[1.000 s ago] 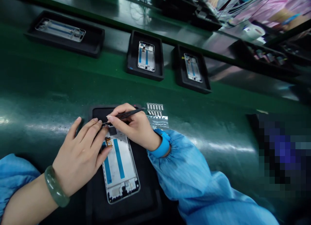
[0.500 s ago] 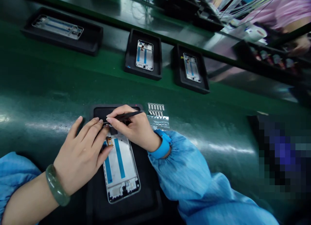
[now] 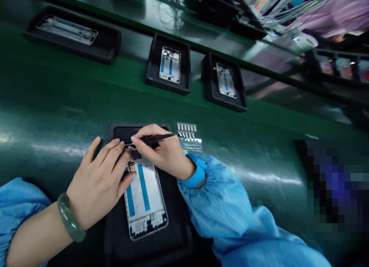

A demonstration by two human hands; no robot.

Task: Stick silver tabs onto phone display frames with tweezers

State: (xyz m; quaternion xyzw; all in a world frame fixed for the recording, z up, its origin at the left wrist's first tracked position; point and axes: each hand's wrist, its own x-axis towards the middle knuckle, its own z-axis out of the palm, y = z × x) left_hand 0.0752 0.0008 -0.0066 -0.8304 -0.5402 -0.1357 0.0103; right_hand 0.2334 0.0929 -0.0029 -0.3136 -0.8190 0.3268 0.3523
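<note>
A phone display frame (image 3: 145,199) with a white back and blue strips lies in a black tray (image 3: 127,133), its top end under my hands. My left hand (image 3: 99,182) presses its fingertips on that top end, with the thumb beside a small gold-and-black component (image 3: 132,167). My right hand (image 3: 164,153) pinches black tweezers (image 3: 152,139), whose fine tips reach the frame's top end next to my left fingertips. What the tips grip is too small to tell. A jade bangle (image 3: 70,217) circles my left wrist.
A label sheet (image 3: 187,134) with several small silver pieces lies beside the tray on the green belt (image 3: 57,125). Several black trays (image 3: 168,65) with frames sit farther along. A co-worker's pink sleeve (image 3: 325,17) and a pixelated patch (image 3: 337,186) show at the right.
The tweezers now sit more level, and both hands have drifted slightly right in view. The far trays have shifted slightly left. The frame stays under my hands.
</note>
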